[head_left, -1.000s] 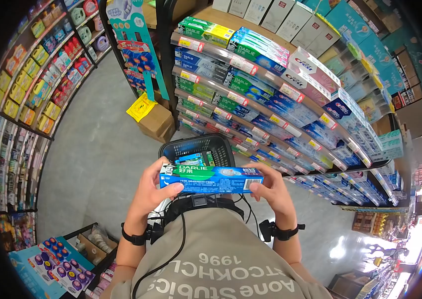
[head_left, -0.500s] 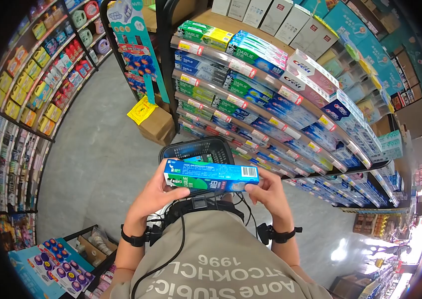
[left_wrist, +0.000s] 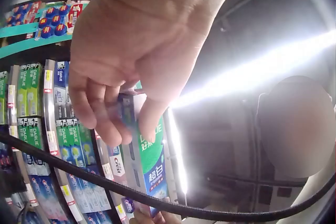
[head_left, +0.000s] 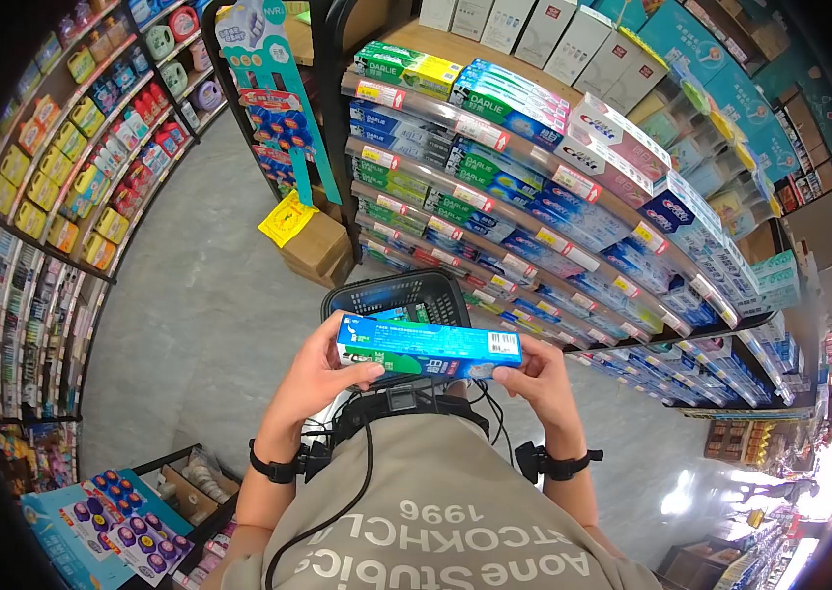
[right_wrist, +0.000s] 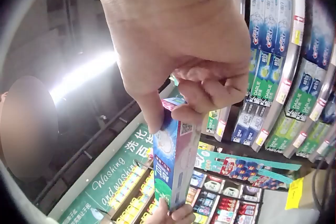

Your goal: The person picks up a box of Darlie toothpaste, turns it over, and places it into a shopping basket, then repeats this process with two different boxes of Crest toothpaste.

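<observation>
A long blue and green Darlie toothpaste box (head_left: 426, 341) is held level between both hands, over the near side of a black shopping basket (head_left: 337, 297). My left hand (head_left: 322, 372) grips its left end, thumb on the near face and fingers behind. At the other end my right hand (head_left: 541, 382) pinches the box, thumb low on the near face. The side with small print and a barcode is turned up. In the left wrist view the toothpaste box (left_wrist: 152, 155) runs down from thumb and fingers; the right wrist view shows the box's (right_wrist: 170, 155) other end pinched.
Ahead stands a tiered shelf (head_left: 534, 216) of Darlie and Crest toothpaste boxes. A cardboard carton (head_left: 315, 246) with a yellow bag (head_left: 286, 218) sits on the floor left of the basket. Curved shelves of bottles (head_left: 62, 187) line the left. Cables (head_left: 367, 462) hang at the person's waist.
The toothpaste box has been rolled in both hands, so its small-print and barcode side moved from the near face to the top. Both hands kept hold. The view shifted slightly.
</observation>
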A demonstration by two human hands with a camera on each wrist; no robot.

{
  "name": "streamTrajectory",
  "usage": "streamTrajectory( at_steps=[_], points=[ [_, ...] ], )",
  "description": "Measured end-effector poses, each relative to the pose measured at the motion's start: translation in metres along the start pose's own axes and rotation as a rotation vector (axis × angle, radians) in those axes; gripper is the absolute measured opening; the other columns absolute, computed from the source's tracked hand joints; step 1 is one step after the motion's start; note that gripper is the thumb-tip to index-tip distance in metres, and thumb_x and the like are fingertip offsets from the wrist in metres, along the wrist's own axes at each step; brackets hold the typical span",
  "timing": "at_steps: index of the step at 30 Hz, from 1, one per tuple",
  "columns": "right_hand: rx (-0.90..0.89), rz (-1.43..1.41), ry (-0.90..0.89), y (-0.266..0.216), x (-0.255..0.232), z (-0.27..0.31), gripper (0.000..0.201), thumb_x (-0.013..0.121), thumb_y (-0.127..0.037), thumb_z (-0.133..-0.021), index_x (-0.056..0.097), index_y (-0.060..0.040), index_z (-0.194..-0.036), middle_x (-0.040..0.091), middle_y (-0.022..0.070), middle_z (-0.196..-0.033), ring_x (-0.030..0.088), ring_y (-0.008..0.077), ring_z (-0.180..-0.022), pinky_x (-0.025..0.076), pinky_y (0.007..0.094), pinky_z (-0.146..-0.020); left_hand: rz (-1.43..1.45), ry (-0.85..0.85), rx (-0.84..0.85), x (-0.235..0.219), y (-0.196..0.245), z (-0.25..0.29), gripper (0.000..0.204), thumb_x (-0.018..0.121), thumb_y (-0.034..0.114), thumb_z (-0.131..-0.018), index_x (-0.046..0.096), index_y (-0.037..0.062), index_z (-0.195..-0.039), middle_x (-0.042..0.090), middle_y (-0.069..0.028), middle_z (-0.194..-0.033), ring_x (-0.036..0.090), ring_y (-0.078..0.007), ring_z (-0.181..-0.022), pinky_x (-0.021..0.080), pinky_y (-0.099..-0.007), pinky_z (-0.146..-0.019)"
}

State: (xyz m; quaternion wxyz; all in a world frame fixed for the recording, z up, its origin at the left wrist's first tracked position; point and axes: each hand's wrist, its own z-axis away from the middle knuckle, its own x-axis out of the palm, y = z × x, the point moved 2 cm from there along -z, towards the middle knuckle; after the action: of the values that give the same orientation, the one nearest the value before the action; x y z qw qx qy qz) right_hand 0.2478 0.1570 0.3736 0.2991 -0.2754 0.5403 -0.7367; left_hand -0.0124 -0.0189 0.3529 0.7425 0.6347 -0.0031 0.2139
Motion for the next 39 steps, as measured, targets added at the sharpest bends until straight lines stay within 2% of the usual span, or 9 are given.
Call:
streamTrajectory(
  at_steps=[8,14,17,20,23,25,29,33,39],
  points=[
    [-0.006,0.017,-0.008,0.0,-0.001,0.005,0.047,0.08,0.005,-0.085,0.064,0.0039,-0.129,0.074,0.0055,-0.103,0.07,0.0097,-0.084,0.058,0.0243,-0.072,-0.012,0.021,0.014,-0.001,-0.003,0.001,0.052,0.081,-0.002,-0.085,0.053,0.003,-0.128,0.065,-0.0048,-0.108,0.065,-0.01,-0.089,0.058,-0.0253,-0.064],
    [-0.044,0.014,0.022,0.002,0.001,0.003,0.055,0.079,0.01,-0.081,0.062,0.0046,-0.133,0.074,0.0072,-0.105,0.07,0.0105,-0.086,0.058,0.0248,-0.071,0.057,-0.018,0.026,-0.003,0.0,0.005,0.055,0.082,0.003,-0.085,0.052,0.0031,-0.132,0.063,-0.0055,-0.108,0.065,-0.0117,-0.084,0.058,-0.027,-0.064],
    [-0.094,0.039,-0.035,-0.001,0.004,0.0,0.057,0.082,-0.007,-0.088,0.059,0.0031,-0.138,0.073,0.0075,-0.101,0.069,0.0101,-0.081,0.057,0.0238,-0.068,0.195,-0.066,0.04,-0.012,-0.009,0.006,0.056,0.08,0.006,-0.087,0.051,0.0038,-0.135,0.061,-0.0066,-0.111,0.065,-0.0132,-0.085,0.059,-0.0294,-0.067],
    [-0.256,-0.078,-0.282,0.005,-0.005,-0.005,0.061,0.073,-0.034,-0.098,0.053,0.0007,-0.145,0.071,0.0079,-0.102,0.065,0.0099,-0.074,0.054,0.0227,-0.063,0.219,-0.049,0.057,-0.022,-0.011,0.01,0.058,0.079,0.007,-0.087,0.051,0.0047,-0.138,0.061,-0.0079,-0.114,0.065,-0.0146,-0.091,0.059,-0.0305,-0.072],
    [-0.128,0.018,-0.055,-0.004,0.006,-0.004,0.083,0.053,-0.067,-0.099,0.052,0.0022,-0.145,0.066,0.0061,-0.094,0.062,0.0113,-0.063,0.049,0.023,-0.054,-0.055,-0.013,0.183,-0.018,-0.001,0.012,0.064,0.082,0.006,-0.084,0.051,0.0052,-0.141,0.063,-0.0076,-0.118,0.066,-0.0149,-0.097,0.057,-0.0302,-0.078],
    [-0.11,-0.013,-0.059,-0.005,0.004,-0.004,0.072,0.054,-0.056,-0.103,0.05,0.0008,-0.147,0.066,0.0086,-0.102,0.064,0.0124,-0.067,0.053,0.0249,-0.056,-0.385,0.004,0.38,-0.017,0.003,0.012,0.068,0.083,0.005,-0.082,0.052,0.0056,-0.143,0.065,-0.0072,-0.122,0.066,-0.0148,-0.1,0.056,-0.0297,-0.082],
    [-0.081,-0.065,-0.131,-0.007,0.004,-0.006,0.055,0.066,-0.028,-0.102,0.051,-0.0021,-0.148,0.066,0.0111,-0.12,0.068,0.0141,-0.084,0.059,0.027,-0.062,-0.441,-0.051,0.282,-0.017,0.007,0.019,0.081,0.081,-0.004,-0.077,0.046,0.0054,-0.149,0.062,-0.011,-0.131,0.06,-0.0218,-0.125,0.048,-0.0345,-0.106],
    [-0.099,-0.089,-0.129,-0.008,0.006,-0.005,0.054,0.073,-0.004,-0.094,0.054,-0.0008,-0.144,0.065,0.0123,-0.127,0.068,0.0154,-0.097,0.061,0.0284,-0.068,-0.403,0.035,0.37,-0.014,-0.006,0.014,0.088,0.085,-0.002,-0.074,0.042,0.0091,-0.15,0.06,-0.0112,-0.13,0.064,-0.0215,-0.115,0.052,-0.0355,-0.101],
    [-0.225,-0.044,-0.099,-0.001,0.012,-0.005,0.052,0.07,0.006,-0.092,0.056,0.0006,-0.142,0.066,0.0119,-0.127,0.067,0.0152,-0.1,0.061,0.0304,-0.081,-0.353,0.132,0.224,-0.009,-0.002,0.01,0.081,0.087,-0.001,-0.075,0.044,0.0081,-0.142,0.056,-0.0072,-0.125,0.06,-0.0196,-0.115,0.05,-0.0339,-0.101]
  ],
)
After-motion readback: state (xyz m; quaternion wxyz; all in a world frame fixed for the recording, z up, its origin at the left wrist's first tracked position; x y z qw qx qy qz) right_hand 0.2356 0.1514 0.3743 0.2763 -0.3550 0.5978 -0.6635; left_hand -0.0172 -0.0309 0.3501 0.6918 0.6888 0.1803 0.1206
